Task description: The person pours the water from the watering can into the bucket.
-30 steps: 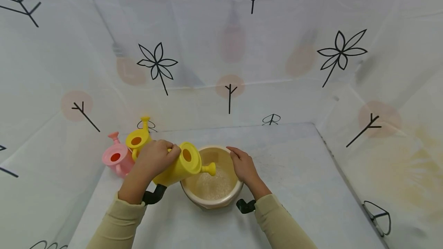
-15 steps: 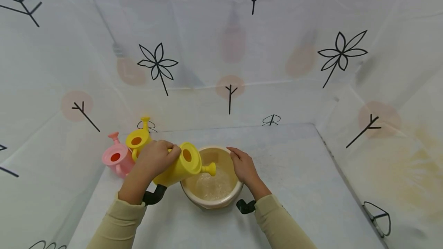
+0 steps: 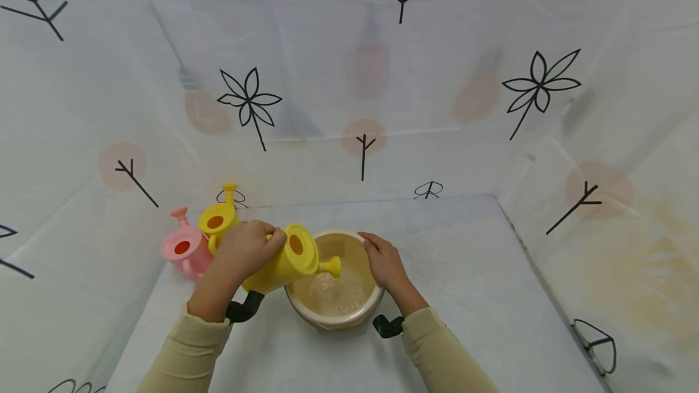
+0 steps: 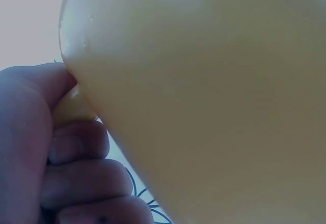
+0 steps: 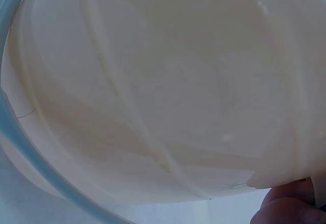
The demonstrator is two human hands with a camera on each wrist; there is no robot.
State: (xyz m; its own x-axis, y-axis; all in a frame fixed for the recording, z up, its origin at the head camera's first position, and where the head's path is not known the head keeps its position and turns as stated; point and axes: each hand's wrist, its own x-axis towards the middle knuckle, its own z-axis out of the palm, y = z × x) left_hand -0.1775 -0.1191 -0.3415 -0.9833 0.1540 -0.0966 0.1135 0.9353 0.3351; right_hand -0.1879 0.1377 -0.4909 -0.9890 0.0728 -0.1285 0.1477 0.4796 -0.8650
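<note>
My left hand (image 3: 248,253) grips the handle of a yellow watering can (image 3: 284,265), which is tilted so that its spout reaches over a cream bowl (image 3: 335,322). In the left wrist view the fingers curl round the handle, close beside the can's yellow body (image 4: 204,107). Rippling water (image 3: 338,296) shows in the bottom of the bowl. On the bowl's right side, my right hand (image 3: 384,262) holds the rim. From the right wrist, the bowl's glossy outer wall (image 5: 178,91) fills most of the view, with fingertips (image 5: 290,206) against it at lower right.
A second yellow watering can (image 3: 216,218) and a pink watering can (image 3: 185,247) stand at the left back of the white table (image 3: 464,278). Behind the table hangs a printed white cloth (image 3: 306,168), with more cloth at both sides.
The ripples in the bowl's water have shifted and spread. Both hands, the tilted can and the bowl stay in place.
</note>
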